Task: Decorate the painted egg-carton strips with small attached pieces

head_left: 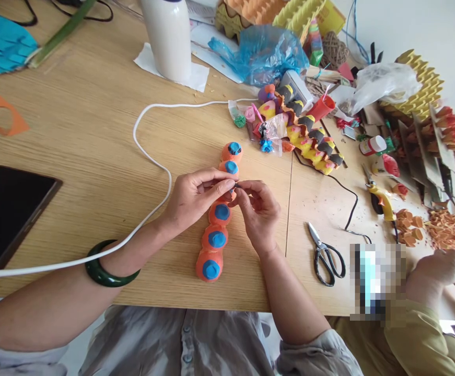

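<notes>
Over an orange strip of joined round bumps (213,228), which looks like cut egg carton, both my hands meet. Each bump in sight carries a blue disc (217,239), and the farthest one has small dark bits on it. Fingertips of my left hand (194,197) are closed in a pinch. Facing it, my right hand (261,213) pinches too, its other fingers curled. A tiny dark piece (237,185) shows between the two sets of fingertips; its kind cannot be made out. My hands hide the middle of the strip.
Black-handled scissors (326,256) lie to the right. A white cable (149,156) crosses my left forearm. A tablet (13,219) sits at left, a white bottle (168,42) behind. Painted egg-carton pieces (309,130) and a yellow-handled tool (384,201) are at right, near another person's hand (433,271).
</notes>
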Tool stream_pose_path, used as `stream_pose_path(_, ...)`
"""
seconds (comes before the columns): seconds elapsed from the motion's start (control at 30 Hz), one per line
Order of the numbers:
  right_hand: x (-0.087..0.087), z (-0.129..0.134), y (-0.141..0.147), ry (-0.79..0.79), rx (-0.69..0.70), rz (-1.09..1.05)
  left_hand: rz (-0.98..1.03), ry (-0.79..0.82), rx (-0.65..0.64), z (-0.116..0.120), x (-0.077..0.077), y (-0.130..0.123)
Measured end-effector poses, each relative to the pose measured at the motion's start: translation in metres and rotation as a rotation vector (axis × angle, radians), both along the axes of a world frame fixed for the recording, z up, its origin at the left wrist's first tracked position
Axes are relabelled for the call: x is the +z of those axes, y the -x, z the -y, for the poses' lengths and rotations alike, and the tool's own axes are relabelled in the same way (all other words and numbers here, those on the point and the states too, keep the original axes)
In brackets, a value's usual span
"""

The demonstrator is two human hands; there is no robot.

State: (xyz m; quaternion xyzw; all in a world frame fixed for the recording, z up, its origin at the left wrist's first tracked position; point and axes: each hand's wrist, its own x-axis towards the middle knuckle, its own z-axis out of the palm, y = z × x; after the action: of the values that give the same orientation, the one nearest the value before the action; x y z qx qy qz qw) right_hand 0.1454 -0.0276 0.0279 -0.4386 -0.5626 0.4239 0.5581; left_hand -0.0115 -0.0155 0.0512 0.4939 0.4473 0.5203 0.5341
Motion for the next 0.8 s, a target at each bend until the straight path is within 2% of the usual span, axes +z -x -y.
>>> stream_pose_path(0.17,0.003,0.001,0.001,0.006,-0.009,-0.029,0.0,0.013,-0.018,0.0,-0.001,0.0)
stream_pose_path(0.27,0.007,-0.001,0.001,0.116,0.039,-0.101,-0.029,-0.028,0.004,0.0,-0.002,0.0)
stream_pose_path(0.37,0.009,-0.004,0.0,0.24,0.08,-0.268,-0.038,-0.06,0.077,-0.003,-0.004,0.001)
stream_pose_path(0.53,0.011,-0.009,-0.002,0.323,0.046,-0.398,0.074,0.044,0.161,-0.009,-0.01,0.002)
stream_pose_path(0.67,0.013,-0.009,-0.001,0.341,0.055,-0.402,0.179,0.14,0.15,-0.01,-0.009,-0.001)
stream_pose_path(0.8,0.012,-0.008,-0.002,0.345,0.051,-0.403,0.223,0.149,0.137,-0.009,-0.007,-0.002)
